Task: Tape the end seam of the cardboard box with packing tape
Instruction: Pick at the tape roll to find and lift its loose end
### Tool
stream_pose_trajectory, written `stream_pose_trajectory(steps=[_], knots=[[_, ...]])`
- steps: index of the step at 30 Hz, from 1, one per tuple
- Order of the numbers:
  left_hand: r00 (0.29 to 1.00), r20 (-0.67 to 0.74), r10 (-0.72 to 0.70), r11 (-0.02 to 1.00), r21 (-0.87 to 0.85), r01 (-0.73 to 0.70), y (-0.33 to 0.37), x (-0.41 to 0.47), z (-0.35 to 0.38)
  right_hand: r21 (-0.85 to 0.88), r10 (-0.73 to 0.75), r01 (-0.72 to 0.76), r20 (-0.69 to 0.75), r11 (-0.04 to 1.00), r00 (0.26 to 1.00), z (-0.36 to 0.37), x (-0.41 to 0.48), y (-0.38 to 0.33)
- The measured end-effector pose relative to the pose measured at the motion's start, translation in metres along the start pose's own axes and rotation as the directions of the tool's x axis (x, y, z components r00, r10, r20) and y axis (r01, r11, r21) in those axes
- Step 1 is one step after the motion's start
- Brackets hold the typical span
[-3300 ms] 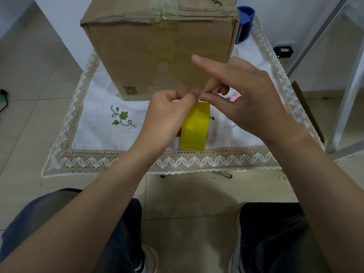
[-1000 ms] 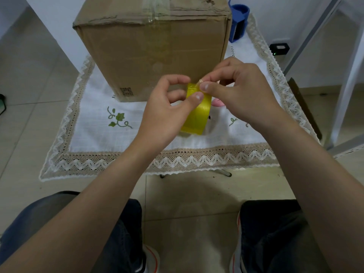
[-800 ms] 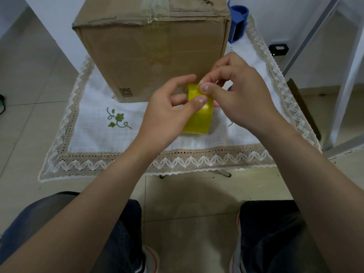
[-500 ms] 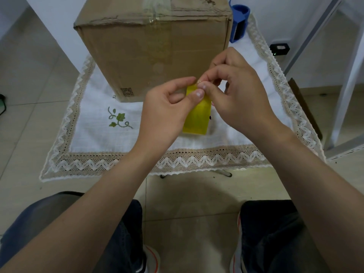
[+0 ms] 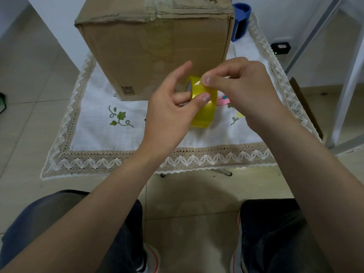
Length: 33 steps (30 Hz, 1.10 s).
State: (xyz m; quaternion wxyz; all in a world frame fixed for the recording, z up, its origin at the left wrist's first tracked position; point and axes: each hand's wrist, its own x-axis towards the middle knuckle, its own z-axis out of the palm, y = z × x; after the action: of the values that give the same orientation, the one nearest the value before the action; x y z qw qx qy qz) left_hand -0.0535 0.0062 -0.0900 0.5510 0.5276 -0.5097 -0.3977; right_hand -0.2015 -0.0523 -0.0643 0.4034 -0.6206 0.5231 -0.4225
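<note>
A tall brown cardboard box (image 5: pixel 149 48) stands on a small table covered with a white lace-edged cloth (image 5: pixel 102 134). Old clear tape runs down the box's near face and over its top edge. In front of the box I hold a roll of yellow packing tape (image 5: pixel 203 113) above the cloth. My left hand (image 5: pixel 171 111) grips the roll, thumb on its outer face and fingers through the core, index finger raised. My right hand (image 5: pixel 242 87) pinches the loose tape end at the top of the roll between thumb and fingers.
A blue tape dispenser (image 5: pixel 240 20) stands behind the box at its right corner. A pink object (image 5: pixel 224 100) lies on the cloth under my right hand. A small black device (image 5: pixel 280 48) sits on the floor at right, near white metal frame legs (image 5: pixel 346 79). My knees are below.
My left index finger has lifted off the roll. My right thumb and fingers have closed on the tape end at the roll's top, and the roll has tilted slightly.
</note>
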Motion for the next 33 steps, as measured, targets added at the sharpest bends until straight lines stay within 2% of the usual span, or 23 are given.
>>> stream_pose_trajectory(steps=[4,8,14,20,23,29,33], knots=[[1.0,0.0,0.002,0.998,-0.066,-0.002,0.003,-0.003,0.002,0.1,0.148,-0.151,0.039,0.983,0.988,-0.006,0.0,0.004],[1.0,0.016,-0.021,0.994,-0.104,0.022,0.002,0.0,0.001,0.094,0.299,-0.321,0.192,0.942,0.935,-0.004,-0.001,0.007],[0.996,0.085,0.011,0.994,-0.105,-0.002,-0.001,0.0,-0.002,0.262,0.301,-0.408,0.367,0.875,0.88,0.0,-0.005,0.009],[0.997,0.012,-0.082,0.997,0.007,0.082,-0.003,0.006,-0.003,0.186,0.287,-0.379,0.389,0.906,0.875,0.0,-0.005,0.013],[0.991,0.047,-0.129,0.992,-0.01,0.129,-0.005,0.008,-0.006,0.153,0.277,-0.358,0.387,0.921,0.879,-0.002,-0.004,0.014],[0.989,0.102,-0.11,0.994,0.011,0.109,-0.01,0.011,-0.011,0.088,0.24,-0.287,0.35,0.954,0.906,-0.014,-0.002,0.013],[0.985,0.139,-0.104,0.995,0.012,0.103,-0.007,0.011,-0.004,-0.002,0.156,-0.165,0.336,0.986,0.929,-0.027,-0.012,0.011]])
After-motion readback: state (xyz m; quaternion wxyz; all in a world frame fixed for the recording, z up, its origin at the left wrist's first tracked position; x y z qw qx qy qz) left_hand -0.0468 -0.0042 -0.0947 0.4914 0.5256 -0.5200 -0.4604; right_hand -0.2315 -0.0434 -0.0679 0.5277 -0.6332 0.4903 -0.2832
